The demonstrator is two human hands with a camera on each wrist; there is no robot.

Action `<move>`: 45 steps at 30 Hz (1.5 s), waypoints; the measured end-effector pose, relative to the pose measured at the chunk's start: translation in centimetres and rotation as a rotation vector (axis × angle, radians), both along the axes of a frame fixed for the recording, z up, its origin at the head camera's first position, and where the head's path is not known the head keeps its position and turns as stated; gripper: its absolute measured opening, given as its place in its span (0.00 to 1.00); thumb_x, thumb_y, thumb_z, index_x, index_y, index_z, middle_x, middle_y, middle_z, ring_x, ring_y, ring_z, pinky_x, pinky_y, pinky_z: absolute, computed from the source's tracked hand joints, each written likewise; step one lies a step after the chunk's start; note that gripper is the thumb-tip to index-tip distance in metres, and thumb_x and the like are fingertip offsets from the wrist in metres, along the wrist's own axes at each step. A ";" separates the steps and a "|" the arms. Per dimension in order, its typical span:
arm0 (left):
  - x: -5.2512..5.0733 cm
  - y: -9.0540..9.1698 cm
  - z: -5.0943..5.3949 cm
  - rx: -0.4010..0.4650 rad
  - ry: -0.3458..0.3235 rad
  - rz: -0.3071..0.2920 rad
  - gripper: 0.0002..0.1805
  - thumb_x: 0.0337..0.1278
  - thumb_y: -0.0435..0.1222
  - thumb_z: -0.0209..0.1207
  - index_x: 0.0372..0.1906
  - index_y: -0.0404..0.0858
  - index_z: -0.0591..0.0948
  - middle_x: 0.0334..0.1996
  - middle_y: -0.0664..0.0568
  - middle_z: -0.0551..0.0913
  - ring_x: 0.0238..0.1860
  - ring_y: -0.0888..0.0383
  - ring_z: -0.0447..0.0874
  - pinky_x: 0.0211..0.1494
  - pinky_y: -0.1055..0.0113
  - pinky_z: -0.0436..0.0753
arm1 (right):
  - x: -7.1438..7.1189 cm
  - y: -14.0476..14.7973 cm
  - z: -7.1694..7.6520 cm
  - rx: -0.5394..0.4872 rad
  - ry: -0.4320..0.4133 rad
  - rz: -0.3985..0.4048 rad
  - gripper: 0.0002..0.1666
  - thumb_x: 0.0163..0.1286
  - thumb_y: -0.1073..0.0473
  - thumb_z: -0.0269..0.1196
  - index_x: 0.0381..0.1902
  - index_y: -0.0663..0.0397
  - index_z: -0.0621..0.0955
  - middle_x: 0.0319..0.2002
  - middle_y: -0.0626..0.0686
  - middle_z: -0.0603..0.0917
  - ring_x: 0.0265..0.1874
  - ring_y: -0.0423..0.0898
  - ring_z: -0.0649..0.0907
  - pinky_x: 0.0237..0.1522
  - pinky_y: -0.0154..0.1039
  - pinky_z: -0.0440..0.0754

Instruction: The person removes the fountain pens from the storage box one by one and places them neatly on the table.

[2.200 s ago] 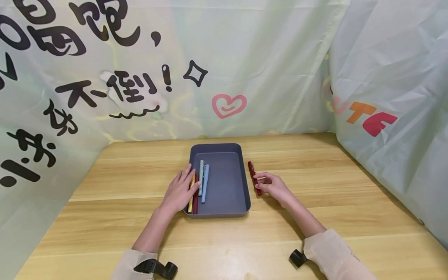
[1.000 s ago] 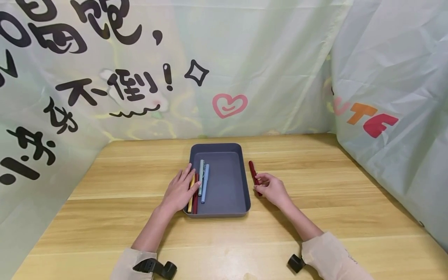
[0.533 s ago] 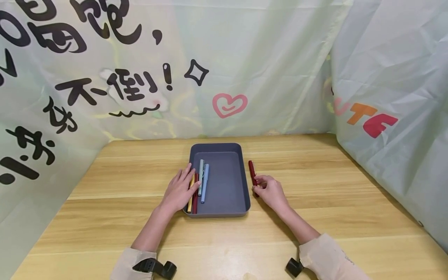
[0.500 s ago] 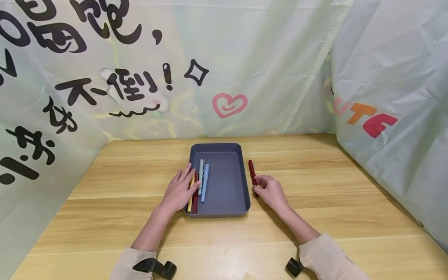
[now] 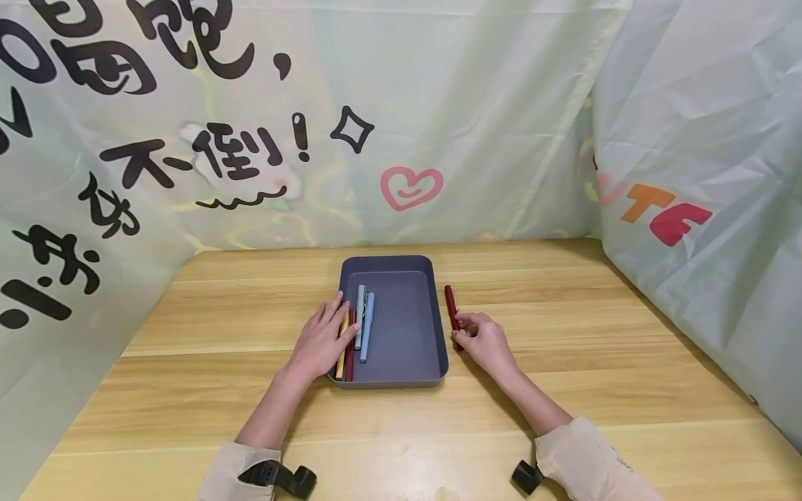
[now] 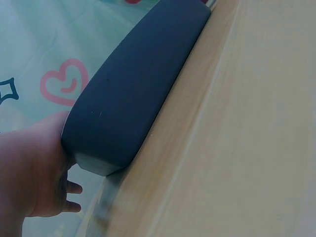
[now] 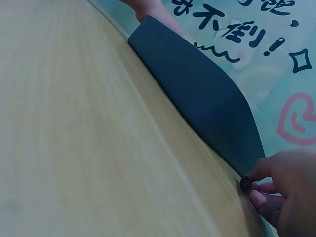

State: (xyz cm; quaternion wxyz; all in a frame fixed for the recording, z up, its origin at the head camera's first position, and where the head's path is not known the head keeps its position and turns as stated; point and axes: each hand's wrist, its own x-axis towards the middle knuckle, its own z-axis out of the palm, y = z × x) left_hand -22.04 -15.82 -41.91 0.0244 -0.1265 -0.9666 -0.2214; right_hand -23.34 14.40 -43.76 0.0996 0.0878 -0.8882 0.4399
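Note:
A dark grey-blue tray (image 5: 407,320) lies on the table. Over its left rim rests my left hand (image 5: 318,342), fingers straight and spread. Several pens lie in the tray's left part: a yellow one (image 5: 341,363) and a dark red one (image 5: 349,365), both partly under that hand, then a pale green one (image 5: 360,306) and a light blue one (image 5: 367,327). Just outside the right wall, my right hand (image 5: 487,344) pinches another dark red pen (image 5: 450,300) near its lower end. The right wrist view shows this pen end-on (image 7: 246,184) between thumb and fingers, low by the table.
The wooden table (image 5: 532,278) runs back to a printed cloth (image 5: 501,139) hanging behind and along both sides. A black wrist camera (image 5: 304,481) sits at the left sleeve, and another black camera (image 5: 527,477) at the right sleeve.
My right hand has turned and drawn slightly nearer the tray, its fingers closing round the lower end of the dark red pen. The left hand and the pens in the tray have stayed put.

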 end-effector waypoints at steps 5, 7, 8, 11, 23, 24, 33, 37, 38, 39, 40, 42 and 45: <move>0.0 0.0 -0.1 -0.003 -0.003 0.005 0.36 0.67 0.55 0.38 0.71 0.36 0.52 0.72 0.47 0.43 0.68 0.38 0.41 0.65 0.44 0.47 | 0.1 0.0 0.0 0.004 0.004 0.005 0.18 0.55 0.69 0.66 0.45 0.67 0.80 0.34 0.57 0.80 0.27 0.45 0.80 0.25 0.31 0.77; -0.1 0.0 -0.1 -0.004 -0.005 0.016 0.38 0.67 0.55 0.38 0.72 0.36 0.49 0.71 0.44 0.42 0.68 0.38 0.40 0.65 0.44 0.47 | 0.1 0.0 0.0 0.005 0.003 0.005 0.18 0.55 0.69 0.65 0.45 0.67 0.80 0.34 0.57 0.79 0.27 0.45 0.80 0.25 0.32 0.77; -0.1 0.0 -0.1 -0.003 -0.007 0.023 0.38 0.67 0.56 0.38 0.72 0.36 0.48 0.71 0.44 0.42 0.68 0.38 0.40 0.65 0.44 0.46 | 0.1 0.0 0.0 0.006 0.004 0.004 0.18 0.55 0.69 0.66 0.45 0.67 0.80 0.35 0.57 0.79 0.27 0.45 0.80 0.25 0.32 0.77; -0.2 0.1 -0.2 0.004 -0.009 0.043 0.40 0.66 0.56 0.39 0.72 0.34 0.45 0.71 0.42 0.42 0.68 0.38 0.40 0.65 0.44 0.46 | 0.0 0.0 0.0 0.006 0.004 0.001 0.18 0.55 0.69 0.66 0.45 0.67 0.80 0.35 0.56 0.79 0.27 0.45 0.80 0.25 0.32 0.77; -0.2 0.1 -0.1 0.011 -0.017 0.049 0.41 0.66 0.57 0.39 0.71 0.32 0.45 0.71 0.42 0.42 0.68 0.39 0.40 0.65 0.44 0.47 | 0.0 0.1 -0.2 -0.001 0.009 0.003 0.17 0.55 0.68 0.66 0.45 0.66 0.80 0.35 0.56 0.79 0.28 0.46 0.79 0.25 0.32 0.76; -0.2 0.1 -0.1 0.010 -0.018 0.050 0.41 0.66 0.57 0.39 0.71 0.32 0.45 0.71 0.42 0.42 0.68 0.39 0.40 0.65 0.44 0.47 | 0.0 0.1 -0.2 -0.002 0.007 0.003 0.18 0.55 0.68 0.66 0.45 0.66 0.80 0.35 0.56 0.79 0.28 0.46 0.79 0.25 0.32 0.76; -0.2 0.1 -0.2 0.014 -0.035 0.053 0.41 0.67 0.55 0.40 0.71 0.32 0.44 0.71 0.42 0.41 0.68 0.39 0.39 0.65 0.44 0.46 | 0.1 0.0 0.0 0.012 0.012 0.005 0.19 0.57 0.66 0.66 0.47 0.66 0.80 0.36 0.56 0.80 0.29 0.46 0.80 0.27 0.34 0.77; -0.2 0.0 -0.1 0.012 -0.037 0.051 0.41 0.67 0.55 0.40 0.71 0.32 0.44 0.71 0.41 0.41 0.68 0.39 0.39 0.65 0.44 0.46 | 0.1 0.0 0.1 0.005 0.013 -0.001 0.18 0.57 0.66 0.66 0.46 0.66 0.80 0.36 0.56 0.80 0.29 0.47 0.80 0.27 0.35 0.77; -0.2 0.0 -0.1 0.012 -0.037 0.052 0.41 0.67 0.55 0.40 0.71 0.32 0.44 0.71 0.41 0.41 0.68 0.39 0.39 0.66 0.44 0.46 | 0.1 0.0 0.1 0.003 0.011 -0.002 0.18 0.57 0.66 0.66 0.46 0.66 0.80 0.36 0.56 0.80 0.29 0.47 0.80 0.27 0.35 0.77; -0.2 0.0 -0.1 0.012 -0.037 0.053 0.41 0.67 0.55 0.40 0.71 0.32 0.44 0.71 0.41 0.42 0.68 0.39 0.39 0.66 0.44 0.46 | 0.1 0.0 0.2 0.001 0.009 -0.005 0.18 0.57 0.66 0.66 0.46 0.66 0.80 0.36 0.56 0.80 0.29 0.47 0.79 0.27 0.35 0.77; -0.2 0.1 -0.1 0.013 -0.038 0.055 0.41 0.67 0.55 0.40 0.71 0.33 0.44 0.71 0.41 0.42 0.68 0.39 0.39 0.66 0.45 0.47 | 0.1 0.0 0.1 0.000 0.008 -0.007 0.18 0.57 0.66 0.66 0.46 0.66 0.80 0.36 0.56 0.80 0.29 0.47 0.79 0.27 0.34 0.77; -0.2 0.1 -0.1 0.014 -0.038 0.056 0.41 0.66 0.55 0.40 0.71 0.33 0.44 0.71 0.41 0.42 0.68 0.40 0.40 0.66 0.45 0.47 | 0.0 0.0 0.1 -0.003 0.006 -0.011 0.17 0.57 0.66 0.65 0.45 0.65 0.80 0.36 0.56 0.80 0.29 0.47 0.80 0.27 0.34 0.77; -0.3 0.1 -0.1 0.016 -0.039 0.057 0.41 0.66 0.56 0.39 0.71 0.33 0.44 0.71 0.42 0.42 0.69 0.40 0.39 0.66 0.45 0.47 | -0.1 0.0 0.2 -0.008 0.008 -0.014 0.17 0.56 0.66 0.65 0.46 0.66 0.80 0.36 0.56 0.80 0.29 0.48 0.80 0.27 0.35 0.77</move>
